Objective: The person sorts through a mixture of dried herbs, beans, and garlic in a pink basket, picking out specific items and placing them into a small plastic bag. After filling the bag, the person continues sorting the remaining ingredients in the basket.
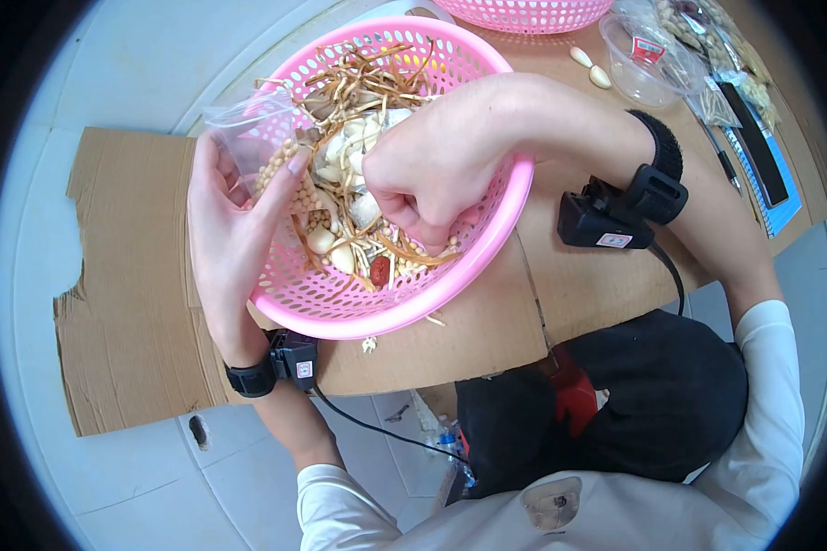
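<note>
A pink perforated plastic basket holds a mix of thin brown dried strips, pale round beans, white pieces and one red date. My left hand is closed on a clear zip bag at the basket's left side. Pale round beans show at the bag, under my thumb. My right hand reaches inside the basket over its right part, fingers curled together and low among the beans and strips. Whatever those fingertips pinch is hidden.
Cardboard covers the work surface. Behind stands a second pink basket. At the right are two white pieces, a clear plastic tub, filled bags, a blue notebook and a black pen. Black wrist devices trail cables.
</note>
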`<state>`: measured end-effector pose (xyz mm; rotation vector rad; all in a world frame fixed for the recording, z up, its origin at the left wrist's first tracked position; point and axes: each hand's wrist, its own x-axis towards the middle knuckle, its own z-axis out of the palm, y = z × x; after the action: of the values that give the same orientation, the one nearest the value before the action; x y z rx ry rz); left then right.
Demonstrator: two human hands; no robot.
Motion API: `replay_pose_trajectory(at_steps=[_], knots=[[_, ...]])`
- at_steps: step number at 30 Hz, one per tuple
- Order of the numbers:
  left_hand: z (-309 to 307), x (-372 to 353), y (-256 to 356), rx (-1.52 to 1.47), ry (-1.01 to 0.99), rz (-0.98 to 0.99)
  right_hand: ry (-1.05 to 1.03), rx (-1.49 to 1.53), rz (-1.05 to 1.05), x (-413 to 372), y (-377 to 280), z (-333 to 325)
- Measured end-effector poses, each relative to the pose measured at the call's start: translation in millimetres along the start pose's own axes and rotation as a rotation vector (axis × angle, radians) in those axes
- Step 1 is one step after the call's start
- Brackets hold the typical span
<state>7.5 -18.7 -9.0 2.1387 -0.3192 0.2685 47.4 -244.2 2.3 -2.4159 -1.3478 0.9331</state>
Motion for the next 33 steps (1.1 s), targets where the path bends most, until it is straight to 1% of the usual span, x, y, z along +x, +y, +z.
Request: replay_pose_trajectory(at_steps=[2, 4, 14, 16, 17, 19, 20, 22, 23, 25, 26, 27, 28, 29, 30, 31, 32, 33], knots=[[-0.1, -0.3, 1.5, -0.005, -0.004, -0.003, -0.013, 0.028, -0.015, 4.0, 4.3, 2.4], [0.0, -0.4, 1.6, -0.011, -0.01, -0.008, 0.065, 0.13, -0.041, 6.7, 7.5, 4.4], [-1.4, 0.5, -0.8, 0.003, -0.025, -0.003, 0.155, 0.178, -0.114, 4.7, 7.2, 1.9], [-1.3, 0.3, -0.9, 0.006, -0.022, -0.008, 0.266, 0.167, -0.135, 7.7, 9.1, 2.5], [-1.4, 0.3, -0.5, 0.007, -0.027, -0.015, 0.266, 0.168, -0.135, 7.8, 9.4, 2.9], [-1.4, 0.9, -0.2, 0.008, -0.03, -0.02, 0.43, 0.174, -0.169, 7.7, 10.7, 2.8], [-0.9, 0.9, -0.4, 0.006, -0.026, -0.015, 0.43, 0.173, -0.169, 11.2, 13.9, 2.9], [-0.2, 0.2, -1.1, 0.006, -0.026, -0.014, 0.721, 0.098, -0.08, 22.4, 23.4, 3.2], [-0.1, 0.2, -1.1, 0.006, -0.029, -0.009, 0.721, 0.097, -0.082, 24.2, 26.3, 0.7], [0.0, 0.4, -0.6, 0.007, -0.029, -0.005, 1.063, 0.194, -0.081, 28.1, 31.7, -3.4], [0.9, 0.0, -0.1, -0.002, -0.039, -0.011, 1.089, 0.398, -0.078, 14.8, 20.7, -4.1], [1.6, -0.4, 0.5, -0.009, -0.048, -0.018, 1.088, 0.397, -0.081, -2.7, 7.5, -9.1], [1.3, -1.0, 1.7, -0.005, -0.038, -0.018, 1.008, 0.46, -0.072, -19.9, -6.1, -17.0], [-0.5, -1.0, 3.2, 0.058, -0.084, -0.02, 0.926, 0.517, -0.069, -26.7, -13.0, -22.9], [-2.8, -1.8, 4.3, 0.122, -0.134, -0.026, 0.923, 0.515, -0.083, -16.0, -5.9, -20.8], [-3.1, -2.3, 3.5, 0.126, -0.126, -0.028, 0.987, 0.484, -0.232, 1.8, 9.3, -15.0], [-1.9, -2.3, 1.5, 0.099, -0.158, 0.012, 1.05, 0.452, -0.379, 6.5, 7.9, -14.5], [-2.2, -1.9, 0.3, 0.072, -0.19, 0.051, 1.048, 0.451, -0.383, 2.7, 8.4, -11.2]])
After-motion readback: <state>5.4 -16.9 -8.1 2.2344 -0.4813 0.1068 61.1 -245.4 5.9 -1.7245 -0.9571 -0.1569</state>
